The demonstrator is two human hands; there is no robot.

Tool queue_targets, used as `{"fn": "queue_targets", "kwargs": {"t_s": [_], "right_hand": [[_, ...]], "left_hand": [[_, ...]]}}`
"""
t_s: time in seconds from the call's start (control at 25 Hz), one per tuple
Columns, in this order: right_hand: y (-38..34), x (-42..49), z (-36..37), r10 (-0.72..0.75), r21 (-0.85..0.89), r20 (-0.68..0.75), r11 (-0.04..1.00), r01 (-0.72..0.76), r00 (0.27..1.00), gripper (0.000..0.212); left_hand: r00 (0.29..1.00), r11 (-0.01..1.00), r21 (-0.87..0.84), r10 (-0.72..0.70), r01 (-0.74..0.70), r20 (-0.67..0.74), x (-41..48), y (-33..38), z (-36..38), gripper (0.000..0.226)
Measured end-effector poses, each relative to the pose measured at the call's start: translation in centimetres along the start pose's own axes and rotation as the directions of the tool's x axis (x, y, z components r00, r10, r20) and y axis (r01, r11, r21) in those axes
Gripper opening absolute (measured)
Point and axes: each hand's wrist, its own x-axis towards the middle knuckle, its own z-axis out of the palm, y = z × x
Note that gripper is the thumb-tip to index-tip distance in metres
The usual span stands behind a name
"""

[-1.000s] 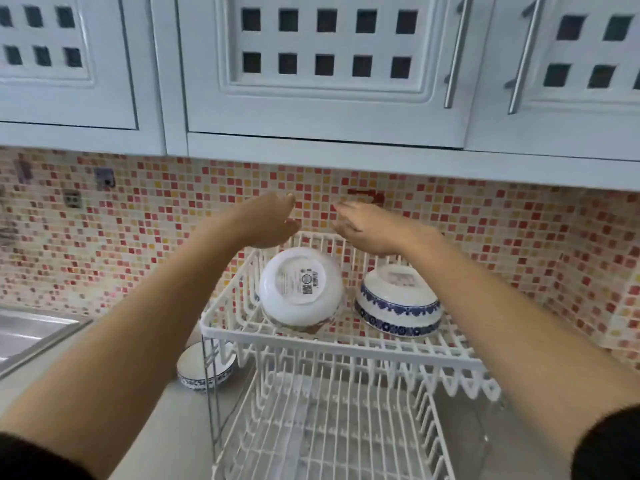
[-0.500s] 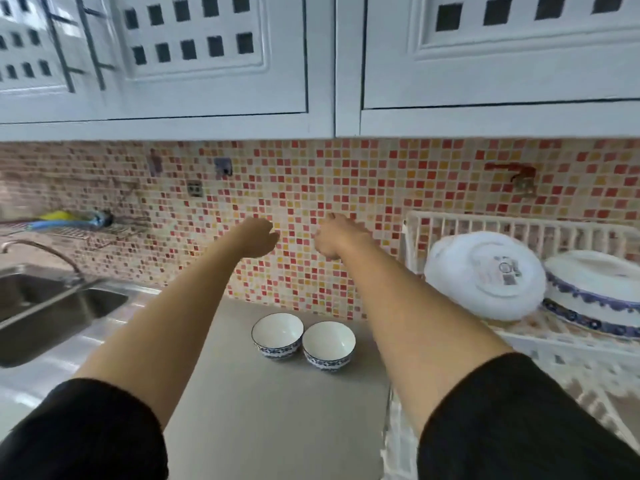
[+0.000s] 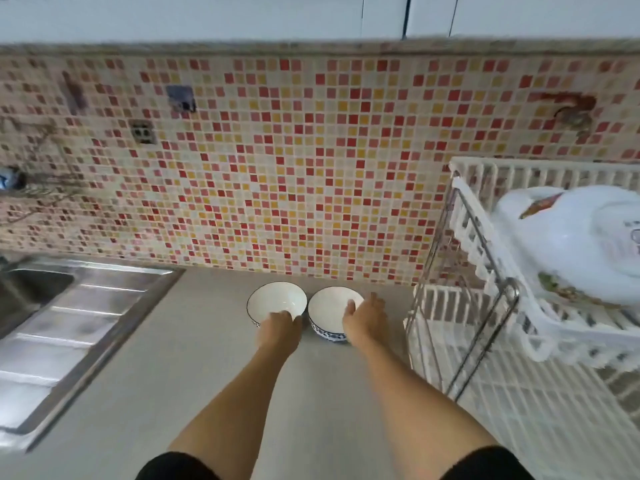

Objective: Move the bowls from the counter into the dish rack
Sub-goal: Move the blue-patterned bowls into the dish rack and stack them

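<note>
Two white bowls with blue-patterned outsides stand upright and side by side on the desk, close to the tiled wall. The left hand rests on the near rim of the left bowl, its fingers hidden; grip cannot be told. The right hand, fingers loosely spread, lies against the right rim of the right bowl. Right of the right hand stands the white dish rack, its upper tier holding an upturned white bowl. Left of the left hand lies the steel sink.
</note>
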Motion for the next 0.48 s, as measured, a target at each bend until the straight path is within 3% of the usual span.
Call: {"fn": "queue_targets", "kwargs": {"t_s": [0.12, 0.24, 0.36, 0.48], "right_hand": [[2.6, 2.1, 2.7, 0.114, 0.012, 0.002, 0.993, -0.114, 0.994, 0.051], [4.2, 3.9, 5.3, 0.17, 0.011, 0.009, 0.985, -0.17, 0.985, 0.051], [5.1, 5.9, 8.2, 0.212, 0.137, 0.065, 0.966, -0.219, 0.975, 0.053], [5.6, 6.8, 9.6, 0.193, 0.164, 0.126, 0.963, -0.212, 0.973, 0.048]], "left_hand": [[0.997, 0.989, -0.13, -0.061, 0.067, 0.052, 2.2, -0.1, 3.4, 0.042], [0.998, 0.973, -0.228, -0.017, 0.032, 0.068, 4.2, 0.1, 6.3, 0.036], [0.997, 0.952, -0.305, 0.031, -0.007, 0.074, 5.4, 0.3, 8.6, 0.034], [0.989, 0.916, -0.396, -0.009, 0.067, 0.147, 6.0, 0.8, 9.8, 0.037]]}}
